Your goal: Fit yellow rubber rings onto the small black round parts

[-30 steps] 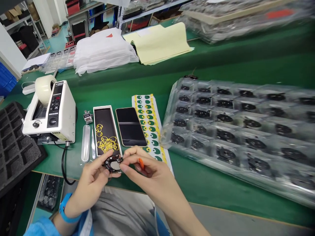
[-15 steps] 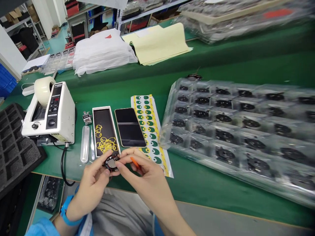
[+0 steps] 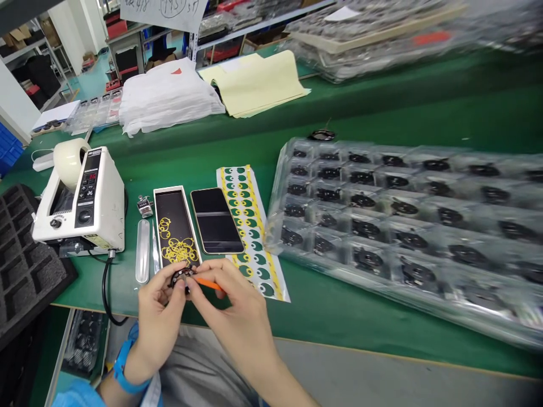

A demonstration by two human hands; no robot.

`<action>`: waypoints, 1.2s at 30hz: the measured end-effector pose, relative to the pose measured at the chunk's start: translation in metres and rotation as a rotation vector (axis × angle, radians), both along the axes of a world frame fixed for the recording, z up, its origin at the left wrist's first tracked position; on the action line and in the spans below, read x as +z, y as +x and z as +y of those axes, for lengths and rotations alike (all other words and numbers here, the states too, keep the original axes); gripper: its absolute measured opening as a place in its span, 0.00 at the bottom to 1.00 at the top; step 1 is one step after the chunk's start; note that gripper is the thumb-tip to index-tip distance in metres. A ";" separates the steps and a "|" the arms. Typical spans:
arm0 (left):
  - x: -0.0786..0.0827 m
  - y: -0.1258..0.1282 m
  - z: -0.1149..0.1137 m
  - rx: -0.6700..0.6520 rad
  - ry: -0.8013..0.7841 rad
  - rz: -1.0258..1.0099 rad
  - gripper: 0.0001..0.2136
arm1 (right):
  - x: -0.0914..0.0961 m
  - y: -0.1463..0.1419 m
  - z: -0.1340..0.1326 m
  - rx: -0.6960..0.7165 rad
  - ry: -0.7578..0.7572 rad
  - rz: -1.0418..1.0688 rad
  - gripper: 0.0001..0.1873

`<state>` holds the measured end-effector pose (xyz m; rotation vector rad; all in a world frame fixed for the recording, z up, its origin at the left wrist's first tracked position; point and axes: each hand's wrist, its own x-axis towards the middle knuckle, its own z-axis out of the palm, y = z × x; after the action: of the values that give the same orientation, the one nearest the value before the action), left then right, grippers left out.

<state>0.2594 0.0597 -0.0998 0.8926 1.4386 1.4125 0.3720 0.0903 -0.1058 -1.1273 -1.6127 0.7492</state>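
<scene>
My left hand (image 3: 159, 316) is closed around a small round black part (image 3: 180, 277) at the near edge of the green table (image 3: 348, 305). My right hand (image 3: 231, 314) pinches the same part from the right, and an orange stick (image 3: 208, 284) lies between its fingers. Just beyond the hands is a narrow black tray (image 3: 175, 226) holding several yellow rings. A dark phone (image 3: 216, 220) lies to the tray's right, then a strip of green and yellow stickers (image 3: 250, 226).
A white tape dispenser (image 3: 80, 198) stands at the left, with a black foam tray (image 3: 21, 254) beside it. Tweezers (image 3: 155, 254) and a clear stick (image 3: 143, 251) lie left of the ring tray. Clear blister trays (image 3: 403, 226) of black parts fill the right. White and yellow sheets (image 3: 254, 82) lie behind.
Both hands have drawn the round part closer together and slightly left. The right fingers now cover more of the part, and the orange stick lies flatter.
</scene>
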 end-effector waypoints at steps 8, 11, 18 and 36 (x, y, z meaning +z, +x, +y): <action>0.002 -0.004 -0.001 0.011 0.006 -0.066 0.10 | 0.000 0.000 0.002 0.024 -0.020 0.001 0.03; 0.001 -0.005 -0.002 0.000 0.002 -0.083 0.13 | 0.001 0.002 0.006 0.102 -0.046 0.010 0.04; -0.005 -0.003 -0.001 -0.016 -0.016 -0.084 0.15 | -0.001 -0.002 0.010 0.151 -0.012 0.035 0.06; 0.016 -0.039 0.001 -0.483 0.217 0.860 0.06 | 0.014 0.004 0.002 0.255 0.589 -0.487 0.22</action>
<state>0.2207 0.0604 -0.0834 1.9964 1.5042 0.8380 0.3761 0.0923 -0.0918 -0.7026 -2.2231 0.1133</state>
